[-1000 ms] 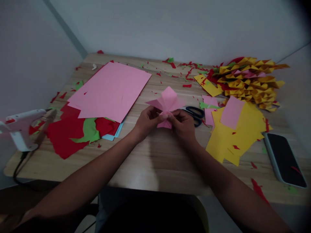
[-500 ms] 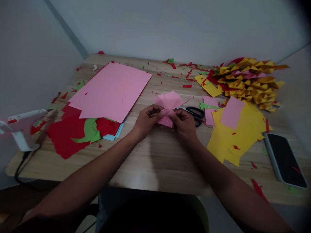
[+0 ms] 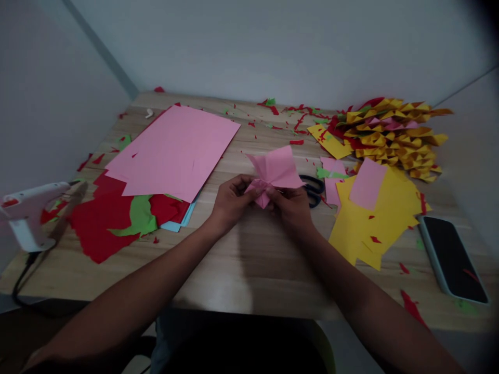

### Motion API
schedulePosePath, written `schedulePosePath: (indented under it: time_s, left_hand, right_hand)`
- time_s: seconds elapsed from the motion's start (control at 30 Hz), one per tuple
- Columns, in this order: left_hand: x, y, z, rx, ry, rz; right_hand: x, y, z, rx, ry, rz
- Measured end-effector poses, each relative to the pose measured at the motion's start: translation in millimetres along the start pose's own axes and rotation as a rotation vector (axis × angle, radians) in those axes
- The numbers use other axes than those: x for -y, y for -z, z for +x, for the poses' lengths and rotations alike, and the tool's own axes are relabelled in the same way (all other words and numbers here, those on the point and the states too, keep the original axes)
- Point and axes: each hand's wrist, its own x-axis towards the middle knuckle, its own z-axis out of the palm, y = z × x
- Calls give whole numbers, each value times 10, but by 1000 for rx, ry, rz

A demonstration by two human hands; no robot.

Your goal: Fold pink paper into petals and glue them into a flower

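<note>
Between my hands, above the middle of the table, is a folded piece of pink paper, its upper part flared out and its lower end creased to a point. My left hand pinches it from the left, the thumb pressing near the lower folds. From the right, my right hand grips the same paper with thumb and fingers, close to the left thumb. Just beyond the right hand lie scissors with dark handles, their blades hidden behind the paper and hand.
Pink sheets lie left of centre, over red paper and a green scrap. A white glue gun stands far left. Yellow sheets, a phone and a pile of folded yellow pieces are at right.
The pink paper has turned in my fingers; its flared upper part now spreads wider and leans right, covering the scissors' blades. Both hands keep their grip. The view has shifted slightly.
</note>
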Motion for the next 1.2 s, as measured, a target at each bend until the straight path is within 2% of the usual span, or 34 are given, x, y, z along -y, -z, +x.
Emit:
schedulePosePath:
  time_s: [0.1, 0.3, 0.37, 0.43, 0.53, 0.6, 0.7, 0.8, 0.87, 0.97, 1.07, 1.13, 1.2]
  left_hand:
    - [16, -16, -5, -79, -55, 14]
    - [0, 34, 32, -79, -132, 179]
    - [-26, 72, 42, -144, -243, 283]
    - [-62, 114, 48, -206, -430, 414]
    - [-121, 171, 44, -239, -715, 635]
    - [-146, 199, 37, -251, -812, 753]
    - [-146, 230, 39, -250, -865, 893]
    - [-107, 260, 78, -186, -867, 1024]
    - [-74, 276, 113, -104, -835, 1097]
    - [-44, 276, 131, 88, -741, 1180]
    - [-42, 249, 100, 270, -621, 1161]
    - [-36, 235, 81, 272, -546, 1027]
    - [-9, 236, 88, 150, -455, 821]
  right_hand:
    - [-26, 7, 0, 0, -10, -82]
    - [30, 0, 16, 75, 1, -188]
    - [41, 5, 19, 96, -17, -163]
    - [31, 19, 17, 69, -17, -104]
    - [-13, 57, 9, 45, -30, 38]
    - [-39, 84, 4, 75, -67, 124]
    - [-37, 105, 4, 105, -63, 195]
    - [10, 105, 22, 63, 27, 184]
    - [43, 113, 47, -7, 79, 79]
    - [60, 156, 88, -88, 119, -132]
    - [42, 211, 117, -92, 128, -271]
    - [33, 234, 132, -89, 130, -289]
    - [38, 238, 142, -80, 121, -248]
